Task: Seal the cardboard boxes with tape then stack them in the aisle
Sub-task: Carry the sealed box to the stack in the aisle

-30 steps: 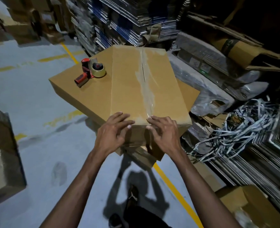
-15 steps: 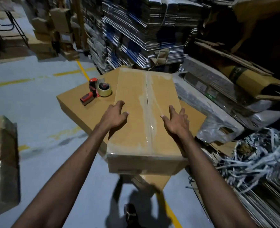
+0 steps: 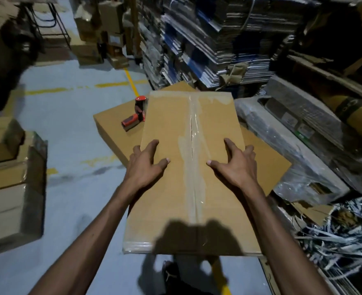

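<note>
A long brown cardboard box (image 3: 171, 124) with clear tape down its middle seam fills the centre of the head view. My left hand (image 3: 145, 165) grips its left edge, thumb on top. My right hand (image 3: 237, 161) grips the right edge the same way. The box's near end hangs over the floor and my feet. Its far end lies over a larger flat box (image 3: 112, 124). A red and black tape dispenser (image 3: 134, 116) lies on that lower box, just left of the held one and partly hidden by it.
Sealed boxes (image 3: 12, 188) are stacked at the left on the grey floor. Tall stacks of flattened cartons (image 3: 207, 45) and wrapped bundles (image 3: 299, 145) line the right side. Shredded strips (image 3: 342, 237) lie at the lower right. A yellow floor line (image 3: 131, 81) runs up the aisle.
Both hands moved from the box's near edge to its long sides and took hold. The box has come toward me, and its near end now overhangs the floor.
</note>
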A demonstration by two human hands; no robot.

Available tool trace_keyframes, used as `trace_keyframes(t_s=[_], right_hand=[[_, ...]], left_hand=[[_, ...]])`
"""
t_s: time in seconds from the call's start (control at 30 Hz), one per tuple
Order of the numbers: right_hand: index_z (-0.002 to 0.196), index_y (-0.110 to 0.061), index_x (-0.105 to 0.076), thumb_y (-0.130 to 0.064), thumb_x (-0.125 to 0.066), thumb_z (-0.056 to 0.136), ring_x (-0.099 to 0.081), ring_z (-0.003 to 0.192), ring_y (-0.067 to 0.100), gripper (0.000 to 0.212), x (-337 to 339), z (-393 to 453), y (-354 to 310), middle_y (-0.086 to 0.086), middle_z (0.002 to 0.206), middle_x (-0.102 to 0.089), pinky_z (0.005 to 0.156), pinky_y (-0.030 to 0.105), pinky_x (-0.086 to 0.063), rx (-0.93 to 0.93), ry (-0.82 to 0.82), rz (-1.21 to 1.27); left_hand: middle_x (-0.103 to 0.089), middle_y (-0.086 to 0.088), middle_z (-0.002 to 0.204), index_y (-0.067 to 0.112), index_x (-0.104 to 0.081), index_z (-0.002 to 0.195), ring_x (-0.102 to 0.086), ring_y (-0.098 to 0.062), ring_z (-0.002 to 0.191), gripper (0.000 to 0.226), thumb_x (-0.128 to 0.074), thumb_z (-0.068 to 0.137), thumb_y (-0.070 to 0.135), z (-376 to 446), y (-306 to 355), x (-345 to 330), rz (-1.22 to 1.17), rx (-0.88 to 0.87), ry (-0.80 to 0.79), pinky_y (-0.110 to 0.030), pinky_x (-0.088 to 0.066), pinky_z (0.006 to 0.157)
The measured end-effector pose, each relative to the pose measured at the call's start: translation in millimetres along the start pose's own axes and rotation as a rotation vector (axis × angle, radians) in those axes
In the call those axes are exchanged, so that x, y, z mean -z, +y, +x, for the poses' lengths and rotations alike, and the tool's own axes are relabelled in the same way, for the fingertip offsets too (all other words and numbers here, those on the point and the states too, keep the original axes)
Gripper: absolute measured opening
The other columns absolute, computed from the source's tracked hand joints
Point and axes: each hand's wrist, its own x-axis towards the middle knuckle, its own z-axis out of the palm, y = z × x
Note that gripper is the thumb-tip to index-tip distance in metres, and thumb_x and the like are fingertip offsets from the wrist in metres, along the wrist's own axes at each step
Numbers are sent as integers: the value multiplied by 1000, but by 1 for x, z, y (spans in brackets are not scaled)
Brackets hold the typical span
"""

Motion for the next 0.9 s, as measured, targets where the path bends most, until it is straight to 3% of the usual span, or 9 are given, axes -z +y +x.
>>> trace_keyframes(t_s=[0.13, 0.3, 0.43, 0.63, 0.9], right_hand=[[163, -38, -25, -68, -76, 79, -34, 136, 41, 103, -14, -50, -40, 22, 147, -29, 112, 46, -37, 104, -21, -43], [162, -40, -26, -69, -76, 78, -36, 136, 40, 102, -44, -103, -96, 20, 147, -28, 112, 50, -41, 270, -86, -10], [160, -42, -31, -68, -77, 77, -37, 134, 40, 99, -85, -141, -148, 20, 143, -31, 111, 46, -40, 393, -151, 27], [157, -49, -32, -67, -78, 74, -32, 144, 35, 96, -159, -191, -211, 15, 149, -29, 113, 49, -41, 551, -365, 145], [157, -46, -34, -60, -82, 76, -27, 147, 34, 94, -252, -209, -288, 12, 149, -27, 116, 50, -40, 728, -618, 190]], left_hand=[[-41, -15, 143, 48, -32, 151, -49, -42, 131, 69, -62, 90, 59, -60, -36, 34, -49, 75, 109, -55, -47, 106], [-39, -10, 144, 50, -35, 149, -48, -34, 133, 67, -64, 90, 58, -132, -92, 85, -102, 185, 268, -46, -46, 103], [-41, -11, 148, 50, -36, 149, -47, -33, 136, 69, -65, 87, 60, -187, -144, 119, -93, 306, 399, -48, -46, 105], [-37, -13, 150, 47, -34, 152, -42, -36, 139, 75, -63, 85, 62, -263, -221, 151, -62, 524, 512, -55, -47, 106], [-35, -18, 148, 43, -35, 153, -41, -41, 139, 75, -66, 86, 57, -303, -296, 169, -48, 785, 619, -52, -47, 105]])
